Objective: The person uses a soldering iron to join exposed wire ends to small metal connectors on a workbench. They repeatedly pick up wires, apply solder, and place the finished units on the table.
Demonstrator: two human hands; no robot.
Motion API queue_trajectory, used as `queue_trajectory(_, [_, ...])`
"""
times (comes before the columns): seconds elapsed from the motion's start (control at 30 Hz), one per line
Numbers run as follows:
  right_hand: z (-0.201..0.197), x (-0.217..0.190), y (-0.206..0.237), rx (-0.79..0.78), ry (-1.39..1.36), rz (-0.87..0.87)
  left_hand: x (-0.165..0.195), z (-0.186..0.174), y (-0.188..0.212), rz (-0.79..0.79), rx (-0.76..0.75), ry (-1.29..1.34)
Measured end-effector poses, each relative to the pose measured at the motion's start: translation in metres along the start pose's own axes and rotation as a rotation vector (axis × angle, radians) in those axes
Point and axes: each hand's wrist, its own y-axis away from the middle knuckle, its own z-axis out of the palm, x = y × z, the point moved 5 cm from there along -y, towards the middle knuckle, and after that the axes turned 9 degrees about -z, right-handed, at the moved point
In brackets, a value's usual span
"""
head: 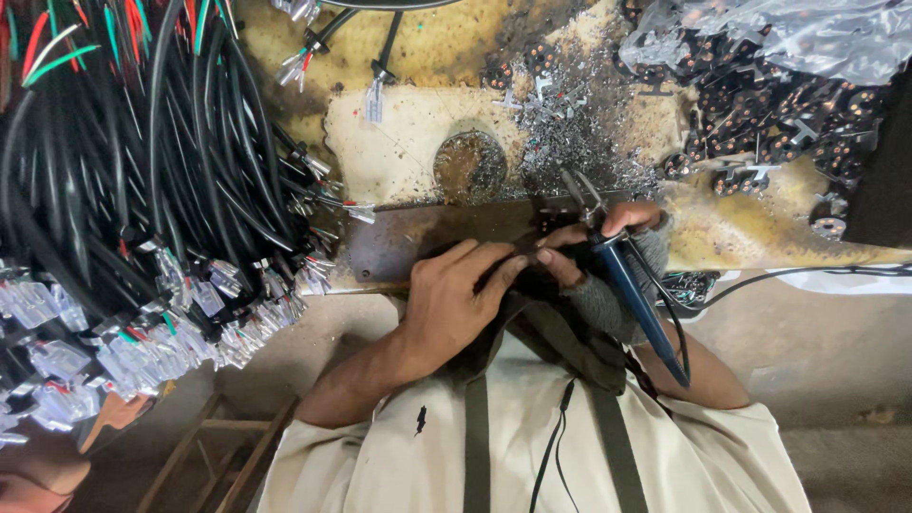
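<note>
Head view, from left to right: a thick bundle of black cables with red, green and white inner wires (142, 152) fills the left side, its ends tipped with clear plastic sleeves (142, 342) that hang over the edge of the stained, yellowed wooden table (399, 152). Below them, part of a wooden stool frame (214, 446) shows on the floor. Near the middle of the table sits a round hole packed with metal scraps (470, 166), and a rusty brown metal plate (418, 242) lies along the near edge.

On that plate rests the left hand (456, 299), palm down, its fingers (499, 271) curled together and pressing on a small dark part (556, 249) that is mostly hidden beneath them, so its shape cannot be told. Just beside it, the right hand (608, 256), wearing a grey fingerless knitted glove, has its fingers closed around a blue-handled soldering iron (636, 304), whose metal tip (579, 190) points up past the part toward a scatter of shiny silver metal shavings (579, 123). A black cord runs from the iron's handle off to the right.

Further right, a heap of small round black connector pieces with copper pins (769, 123) lies partly under a crumpled clear plastic bag (807, 33).
</note>
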Motion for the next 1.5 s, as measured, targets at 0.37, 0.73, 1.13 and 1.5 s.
queue_trajectory(0.37, [0.02, 0.009, 0.007, -0.194, -0.029, 0.176, 0.001, -0.01, -0.006, 0.123, 0.191, 0.018])
queue_trajectory(0.73, [0.013, 0.023, 0.012, 0.043, -0.143, -0.014, -0.001, -0.029, -0.024, -0.031, 0.434, -0.248])
queue_trajectory(1.13, [0.013, 0.016, 0.009, 0.036, -0.232, -0.179, -0.004, 0.006, -0.012, 0.016, 0.071, 0.041])
queue_trajectory(1.5, [-0.014, 0.013, 0.039, 0.286, -0.124, -0.484, -0.006, 0.013, -0.009, -0.015, 0.105, -0.032])
